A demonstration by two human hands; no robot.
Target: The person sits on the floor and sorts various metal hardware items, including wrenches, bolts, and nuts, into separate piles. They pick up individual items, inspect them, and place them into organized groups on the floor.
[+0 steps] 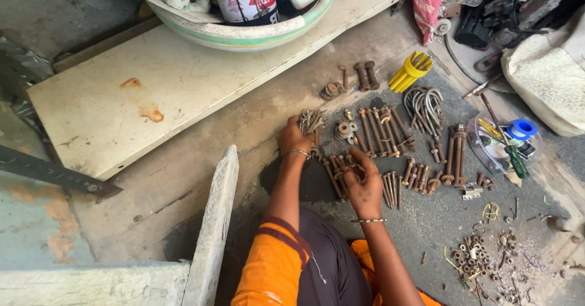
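We are crouched over a concrete floor (183,178), sorting rusty hardware. Our left hand (294,138) is closed in a pinching grip on a small bundle of rusty bolts (311,121) at the far left of the spread. Our right hand (365,187) lies palm up, fingers loosely spread, just over the near row of long bolts (336,172); we cannot tell whether it pinches anything.

To the right the sorted rows (381,129) lie close together, with U-bolts (425,106) and yellow wall plugs (411,69) beyond them, and a clear plastic container (496,153) with a blue tape roll (523,128) further right. Loose nuts and washers (478,260) are scattered near right.

In our judgement, the main risk is our right wrist or sleeve sweeping across the neat rows and mixing the sizes, since the groups almost touch. The bundle in the left hand could also spill if the pinch loosens, because several pieces fan out of it.

The white board (152,92) with the basin (244,35) bounds the far left, and an upright slab edge (213,220) hems in our left elbow. Open room lies mostly on the bare dark floor near right of the rows.
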